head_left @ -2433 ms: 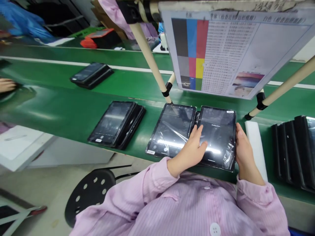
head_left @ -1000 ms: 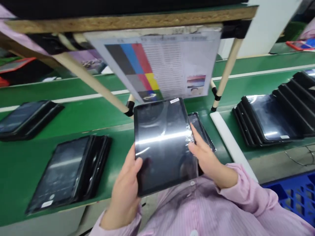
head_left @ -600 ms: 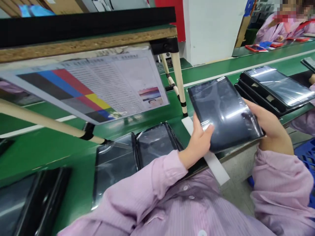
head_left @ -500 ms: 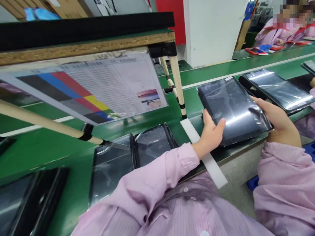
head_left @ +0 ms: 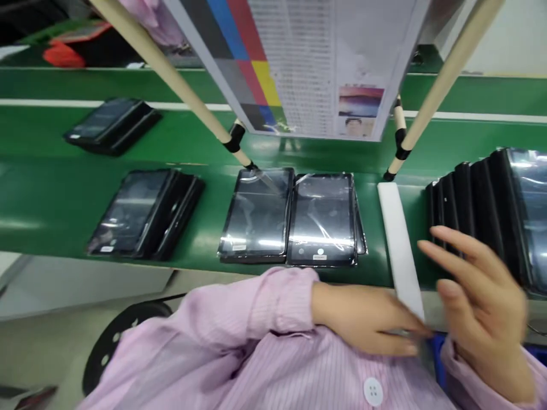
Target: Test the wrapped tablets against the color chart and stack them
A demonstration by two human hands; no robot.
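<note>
My left hand (head_left: 376, 322) is held low in front of the shirt, over the lower end of a white strip (head_left: 399, 245), fingers apart and holding nothing. My right hand (head_left: 482, 296) hangs in the air with spread, slightly blurred fingers, in front of a leaning row of black-edged tablets (head_left: 470, 193) at the right. Two wrapped tablets lie side by side on the green bench, the left one (head_left: 258, 213) touching the right one (head_left: 322, 213). Another edge shows beneath the right one.
More tablets are stacked at the left (head_left: 132, 210) and farther back (head_left: 106, 122). A printed colour chart (head_left: 299, 68) hangs between pale poles (head_left: 448, 85) above the bench. A black stool (head_left: 123, 330) stands below left.
The view has swung left. Both hands have let go of the wrapped tablet they held, which now appears to stand with the row at the right.
</note>
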